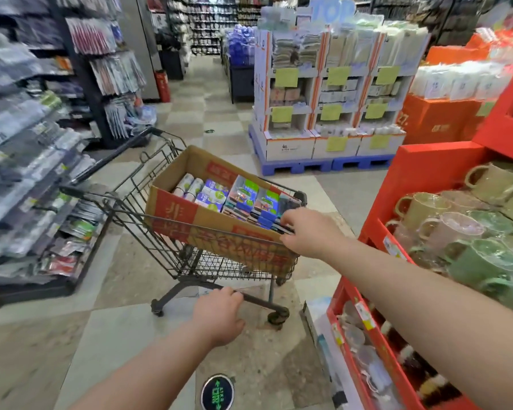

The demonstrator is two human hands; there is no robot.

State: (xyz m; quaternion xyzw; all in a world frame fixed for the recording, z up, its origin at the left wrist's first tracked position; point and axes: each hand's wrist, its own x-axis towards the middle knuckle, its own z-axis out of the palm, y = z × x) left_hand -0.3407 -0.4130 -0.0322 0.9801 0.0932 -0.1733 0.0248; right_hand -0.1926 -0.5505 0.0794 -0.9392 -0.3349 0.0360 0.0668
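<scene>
A dark wire shopping cart [137, 190] stands on the tiled aisle floor, handle pointing away to the left. A brown and red cardboard box [208, 220] sits in its basket, filled with upright packs [243, 196] in blue, green and white. My right hand [308, 232] grips the box's near right corner, fingers over the dark packs there and thumb on the outer wall. My left hand [216, 315] hangs lower, in line with the cart's bottom frame, fingers loosely curled with nothing seen in it.
A red display stand [427, 167] with wrapped mugs [480, 255] runs close along my right arm. Shelves of hanging packets [27, 173] line the left. Stacked goods on blue pallets [332, 99] stand ahead. A round exit marker [217, 392] is on the floor near me.
</scene>
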